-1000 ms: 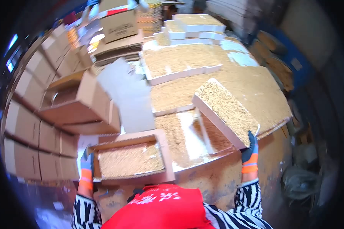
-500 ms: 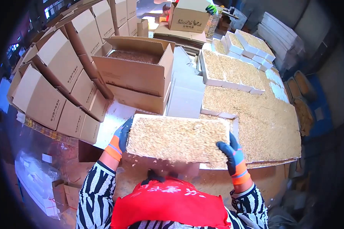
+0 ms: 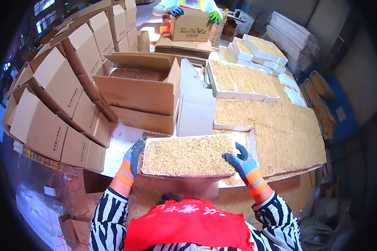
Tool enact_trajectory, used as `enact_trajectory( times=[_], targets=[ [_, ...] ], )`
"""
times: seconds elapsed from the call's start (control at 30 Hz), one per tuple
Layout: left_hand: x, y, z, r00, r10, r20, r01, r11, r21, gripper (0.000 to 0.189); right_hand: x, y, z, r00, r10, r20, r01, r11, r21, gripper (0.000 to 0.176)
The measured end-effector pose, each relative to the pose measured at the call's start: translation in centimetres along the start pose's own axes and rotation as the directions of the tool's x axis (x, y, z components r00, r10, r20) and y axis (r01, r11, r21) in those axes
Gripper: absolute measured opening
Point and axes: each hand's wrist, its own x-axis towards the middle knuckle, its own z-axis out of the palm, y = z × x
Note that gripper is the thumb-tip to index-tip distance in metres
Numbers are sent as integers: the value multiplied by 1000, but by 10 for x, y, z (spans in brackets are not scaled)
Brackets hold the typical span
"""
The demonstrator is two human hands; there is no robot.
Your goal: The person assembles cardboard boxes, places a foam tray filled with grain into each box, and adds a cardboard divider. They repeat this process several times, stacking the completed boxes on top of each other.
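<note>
By the white tabletop (image 3: pixel 118 144), mid-frame, a filled tray (image 3: pixel 188 155) was gripped at its ends by left hand (image 3: pixel 132 160) and right hand (image 3: pixel 244 164), seemingly against spilling.

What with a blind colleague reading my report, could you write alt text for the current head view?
Gloved left hand and right hand grip a white tray heaped with straw-coloured flakes. Cardboard boxes line the left, filled trays the right; beyond, a person has both hands on a carton.

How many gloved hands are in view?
4: left hand and right hand, nearest; beyond, a co-worker's blue glove and green glove, both on a printed carton.
</note>
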Motion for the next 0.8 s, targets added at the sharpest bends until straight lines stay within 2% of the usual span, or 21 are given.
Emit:
enact_trajectory(
  times=[0.03,0.07,0.1,0.13,0.17,0.2,0.3,0.33,0.37,0.43,0.47,0.5,0.57,0.63,0.67,0.7,0.73,0.77,0.8],
  targets=[
    [4,0,3,989,-143,-26,125,928,-352,38,3,0,0,1000,-13,22,13,1000,-6,56],
    [11,-9,-6,999,-6,-48,3,999,-51,40,8,4,-2,996,-40,79,52,985,-164,62],
    [19,-18,-16,989,131,-69,-109,959,260,41,15,16,-6,984,-74,161,131,914,-384,65],
    [26,-32,-24,981,163,-110,-132,960,248,41,10,4,0,988,25,153,98,663,-742,65],
    [30,-43,-33,970,193,-151,-154,959,238,42,7,-10,6,988,116,106,70,282,-957,68],
    [10,-7,4,955,260,-144,-131,802,583,37,12,-9,4,981,117,154,130,192,-973,70],
    [0,-4,13,847,517,-123,-172,485,857,38,24,2,16,962,168,213,209,41,-977,59],
    [-3,10,28,789,612,-56,-187,327,926,41,27,5,17,964,165,211,212,6,-977,57],
    [-11,27,47,788,606,112,-237,130,963,39,28,7,14,958,97,269,264,54,-963,56],
    [-27,56,92,763,489,423,-334,-262,905,36,32,10,4,928,-46,370,373,140,-917,54],
    [-26,54,108,758,412,505,-451,-227,863,32,39,10,-5,937,-116,329,341,507,-792,43],
    [-22,42,115,733,387,559,-521,-210,827,26,49,11,-17,951,-160,265,283,796,-535,32],
    [-16,23,130,765,242,597,-584,-129,801,24,89,10,-36,983,-156,98,176,952,-249,24],
    [-7,15,149,817,99,569,-562,-91,822,24,144,33,-46,995,67,75,-64,997,-43,23],
    [0,3,149,821,32,570,-567,-76,820,25,179,71,-51,987,118,109,-107,989,-101,28],
    [1,-1,156,858,-104,503,-513,-130,848,28,217,112,-51,975,170,140,-147,976,-161,34],
    [2,-11,151,869,-189,457,-490,-206,847,29,245,143,-44,991,77,112,-14,876,-482,38],
    [0,-23,148,875,-271,401,-470,-281,837,31,253,156,-30,999,-33,-39,-1,752,-659,54],
    [-5,-26,149,900,-235,367,-420,-245,874,31,275,184,-17,995,-36,-97,-29,805,-593,62]
  ],
)
